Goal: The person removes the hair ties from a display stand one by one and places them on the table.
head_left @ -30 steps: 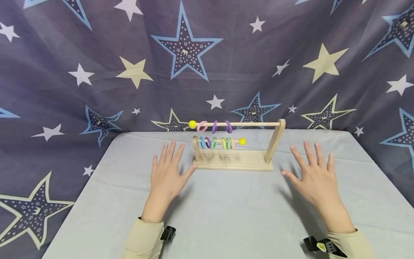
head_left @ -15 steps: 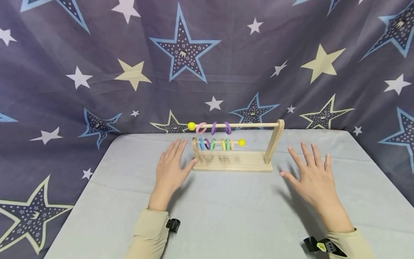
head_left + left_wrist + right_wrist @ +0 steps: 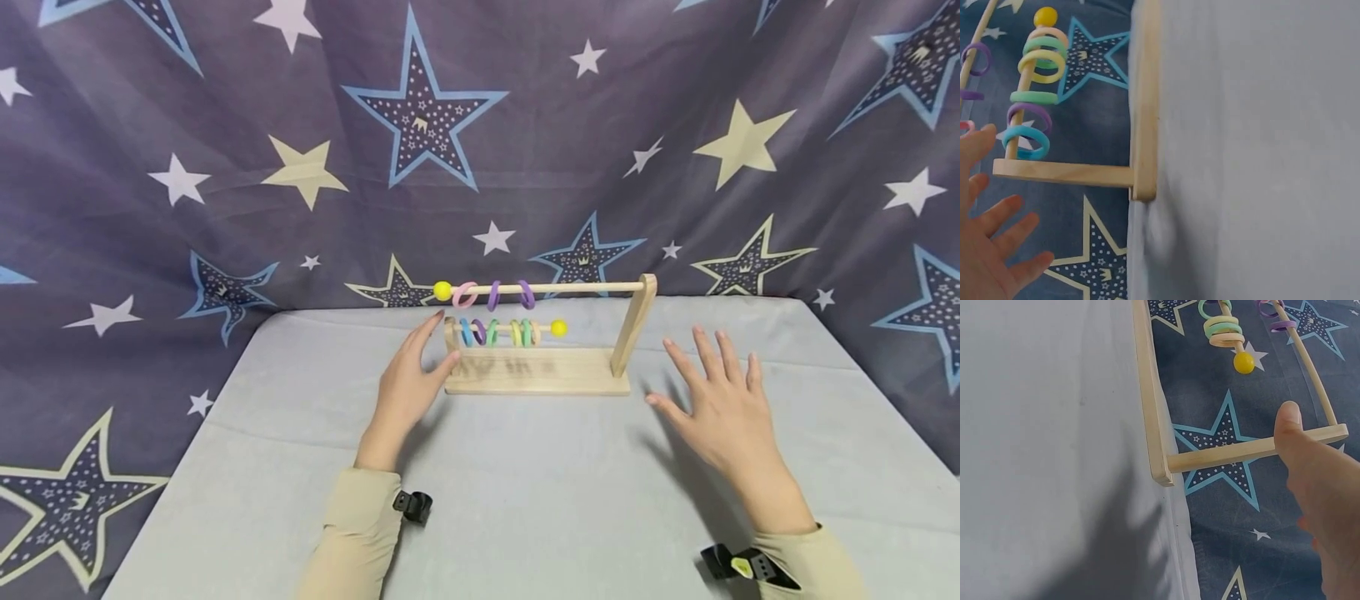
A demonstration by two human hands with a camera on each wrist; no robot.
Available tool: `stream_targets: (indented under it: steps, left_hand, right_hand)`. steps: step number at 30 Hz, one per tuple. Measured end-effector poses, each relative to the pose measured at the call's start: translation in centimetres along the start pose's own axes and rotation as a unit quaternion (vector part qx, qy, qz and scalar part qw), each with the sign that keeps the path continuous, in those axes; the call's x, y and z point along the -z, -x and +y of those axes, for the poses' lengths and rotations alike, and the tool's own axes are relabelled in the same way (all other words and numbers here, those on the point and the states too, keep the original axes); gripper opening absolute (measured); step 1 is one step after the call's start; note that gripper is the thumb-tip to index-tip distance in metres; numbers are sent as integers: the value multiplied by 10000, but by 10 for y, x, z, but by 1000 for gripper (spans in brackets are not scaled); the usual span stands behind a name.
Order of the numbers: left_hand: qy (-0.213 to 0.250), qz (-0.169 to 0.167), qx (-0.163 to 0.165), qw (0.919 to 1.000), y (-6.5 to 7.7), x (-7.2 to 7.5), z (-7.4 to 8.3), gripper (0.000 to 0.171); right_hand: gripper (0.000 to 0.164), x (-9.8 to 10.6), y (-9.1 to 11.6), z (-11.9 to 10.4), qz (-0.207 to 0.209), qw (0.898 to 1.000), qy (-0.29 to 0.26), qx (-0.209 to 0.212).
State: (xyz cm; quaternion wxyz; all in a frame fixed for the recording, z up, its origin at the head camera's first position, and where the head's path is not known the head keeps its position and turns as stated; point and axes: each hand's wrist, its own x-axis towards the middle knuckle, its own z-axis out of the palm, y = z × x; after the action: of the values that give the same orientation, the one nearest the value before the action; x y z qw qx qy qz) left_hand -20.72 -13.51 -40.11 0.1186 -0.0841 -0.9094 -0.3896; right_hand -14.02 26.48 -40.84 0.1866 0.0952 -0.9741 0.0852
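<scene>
Starry purple-grey backdrop, pale grey tabletop
So the star-print cloth [image 3: 540, 183] hangs behind the tabletop [image 3: 540, 492] and down both sides, lightly creased, with big blue-outlined stars [image 3: 431, 154] plus plain yellow ones [image 3: 305, 171] and little white ones [image 3: 495, 239]. Tabletop's covered in fabric with faint fold lines, and the light throws soft-edged shadows [image 3: 1116, 556] across it.

Left grip [image 3: 407, 385] and right grip [image 3: 723, 417] flank a wooden ring stand [image 3: 540, 382].

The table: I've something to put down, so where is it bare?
Widest: the table in front of the rack, between left hand and right hand. Also bare: outside each hand, out to the side edges. Crowded: the left post, with the left hand close by, and the lower rod, strung with six rings.
</scene>
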Motion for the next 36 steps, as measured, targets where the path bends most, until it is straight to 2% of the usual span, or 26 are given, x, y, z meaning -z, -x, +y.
stream_targets:
  steps: [3,7,15,20,28,32,36]
  left_hand:
    - [549,87,149,9983,-4,-3,1,59]
    - [1218,225,197,9921,-6,-8,-2,54]
    - [2262,301,486,9724,-8,-19,-5,48]
    - [2283,353,508,9716,-12,-24,-7,48]
    - [2259,119,551,9725,-14,-23,-17,46]
    - [2299,12,580,9715,-14,-23,-18,48]
    - [2379,-7,551,9697,-15,-23,-17,48]
  right_hand:
    - [75,1,-1,-1,27,10000,-29,44]
    - [74,0,0,-4,10,10000,-65,60]
    - [75,1,0,-6,89,9999,-136,54]
    - [76,6,-3,-6,169,9997,-163,64]
    - [72,12,-9,-17,453,9981,-311,294]
    - [66,15,-13,-25,948,9924,-557,553]
    - [62,17,-17,-36,1669,9766,-940,977]
